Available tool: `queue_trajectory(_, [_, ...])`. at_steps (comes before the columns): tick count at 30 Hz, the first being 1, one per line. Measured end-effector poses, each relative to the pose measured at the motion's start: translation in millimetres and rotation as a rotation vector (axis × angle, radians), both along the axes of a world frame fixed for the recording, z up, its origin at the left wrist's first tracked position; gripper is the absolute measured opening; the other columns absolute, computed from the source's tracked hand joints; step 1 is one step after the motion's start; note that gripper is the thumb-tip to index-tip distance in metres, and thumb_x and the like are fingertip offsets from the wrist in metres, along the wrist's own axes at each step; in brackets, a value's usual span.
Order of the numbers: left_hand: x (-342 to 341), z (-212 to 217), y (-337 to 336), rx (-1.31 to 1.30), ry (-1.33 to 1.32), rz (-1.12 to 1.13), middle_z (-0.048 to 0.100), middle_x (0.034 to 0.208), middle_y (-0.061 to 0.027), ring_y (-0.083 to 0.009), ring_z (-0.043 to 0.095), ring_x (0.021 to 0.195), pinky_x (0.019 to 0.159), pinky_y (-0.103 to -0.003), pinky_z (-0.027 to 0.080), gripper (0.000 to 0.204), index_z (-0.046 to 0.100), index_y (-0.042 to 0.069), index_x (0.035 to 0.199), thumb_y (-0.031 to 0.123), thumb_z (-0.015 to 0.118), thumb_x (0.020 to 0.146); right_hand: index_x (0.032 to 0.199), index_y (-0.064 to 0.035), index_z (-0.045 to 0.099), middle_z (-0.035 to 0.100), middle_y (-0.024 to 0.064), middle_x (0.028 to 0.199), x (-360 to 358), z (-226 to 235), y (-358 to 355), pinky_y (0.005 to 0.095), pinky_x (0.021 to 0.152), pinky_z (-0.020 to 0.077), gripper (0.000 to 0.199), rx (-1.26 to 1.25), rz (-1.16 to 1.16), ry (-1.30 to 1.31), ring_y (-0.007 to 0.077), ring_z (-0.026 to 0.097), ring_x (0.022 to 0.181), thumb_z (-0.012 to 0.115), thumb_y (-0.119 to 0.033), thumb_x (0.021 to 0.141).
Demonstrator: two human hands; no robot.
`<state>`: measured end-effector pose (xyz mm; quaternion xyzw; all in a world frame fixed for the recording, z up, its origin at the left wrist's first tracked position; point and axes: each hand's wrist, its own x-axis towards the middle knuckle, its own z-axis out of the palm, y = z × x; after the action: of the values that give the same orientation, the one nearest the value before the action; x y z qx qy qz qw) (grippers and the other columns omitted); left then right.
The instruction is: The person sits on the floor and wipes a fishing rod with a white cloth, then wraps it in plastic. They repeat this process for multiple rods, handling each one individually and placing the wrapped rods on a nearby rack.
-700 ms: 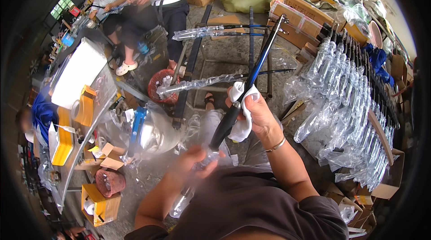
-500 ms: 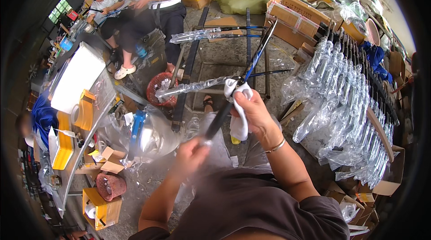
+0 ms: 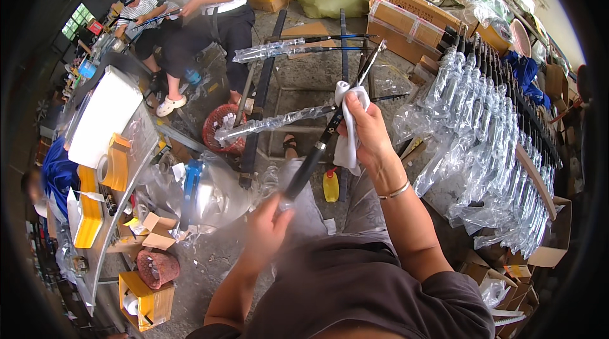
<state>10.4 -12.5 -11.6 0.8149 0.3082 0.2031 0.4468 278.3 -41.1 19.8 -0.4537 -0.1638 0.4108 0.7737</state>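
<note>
Hands and rod, seen beside the seated worker. The black rod (image 3: 313, 156) lay between the two hands, its long axis running obliquely from the worker's lap at lower left to the upper right, away from the body. The left hand (image 3: 268, 223), the nearer to the torso, was clenched about the thick butt end; blur hid its exact finger placement. The right hand (image 3: 365, 126), farther out, grasped a white cloth (image 3: 346, 150) folded around the upper shaft, thumb uppermost, one end of the cloth hanging free. From the right hand, the bare handle thus extended down and leftward, while only a short stretch of shaft and guides projected beyond the cloth. A plastic-sleeved rod (image 3: 273, 124) lay on the frame, just to the left of the cloth.

Compared with half a second earlier, the cloth stood farther from the left hand, exposing more rod between them; the blue section formerly visible beyond it was covered, and a yellow bottle (image 3: 330, 187) showed more fully below.
</note>
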Motion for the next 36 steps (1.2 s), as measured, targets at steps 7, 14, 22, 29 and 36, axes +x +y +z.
queue_trajectory(7, [1, 17, 5, -1.133, -0.150, -0.032, 0.058, 0.076, -0.0082, -0.0114, 0.047, 0.049, 0.044, -0.025, 0.037, 0.038, 0.052, -0.008, 0.118, 0.020, 0.055, 0.093, 0.100, -0.0085, 0.060, 0.063, 0.0001, 0.081, -31, -28, -13, 0.0208, 0.051, 0.0452, 0.038, 0.122, 0.290, 0.098, 0.0062, 0.055, 0.063, 0.068, -0.041, 0.083])
queue_trajectory(14, [4, 4, 2, 0.606, 0.148, 0.098, 0.061, 0.082, -0.0141, -0.0295, 0.061, 0.065, 0.055, -0.037, 0.048, 0.036, 0.054, -0.001, 0.118, 0.015, 0.061, 0.086, 0.100, -0.0030, 0.060, 0.055, -0.0037, 0.081, -39, -12, -3, 0.0240, 0.062, 0.0396, 0.028, -0.111, 0.028, -0.124, 0.0058, 0.046, 0.070, 0.062, -0.029, 0.090])
queue_trajectory(22, [-2, 1, -2, -0.774, -0.105, -0.062, 0.059, 0.078, -0.0095, -0.0143, 0.050, 0.050, 0.044, -0.026, 0.038, 0.039, 0.053, -0.006, 0.117, 0.021, 0.061, 0.089, 0.097, -0.0073, 0.059, 0.060, 0.0024, 0.079, 0, -14, 0, 0.0259, 0.058, 0.0486, 0.030, 0.247, 0.143, 0.113, 0.0110, 0.057, 0.066, 0.057, -0.037, 0.092])
queue_trajectory(29, [2, 12, 6, -1.057, -0.137, -0.043, 0.057, 0.076, -0.0083, -0.0103, 0.047, 0.050, 0.043, -0.023, 0.036, 0.039, 0.053, -0.006, 0.118, 0.022, 0.056, 0.092, 0.097, -0.0088, 0.059, 0.056, -0.0010, 0.079, -34, -29, -8, 0.0191, 0.047, 0.0398, 0.039, 0.124, 0.294, 0.065, 0.0063, 0.049, 0.062, 0.064, -0.046, 0.085])
queue_trajectory(36, [14, 11, 4, 0.020, -0.084, 0.125, 0.061, 0.075, -0.0048, -0.0081, 0.051, 0.056, 0.049, -0.023, 0.040, 0.027, 0.058, -0.002, 0.112, 0.006, 0.061, 0.086, 0.094, 0.0009, 0.059, 0.057, 0.0041, 0.076, -28, -26, -6, 0.0272, 0.066, 0.0440, 0.023, -0.099, 0.205, -0.589, 0.0127, 0.052, 0.070, 0.058, -0.022, 0.092])
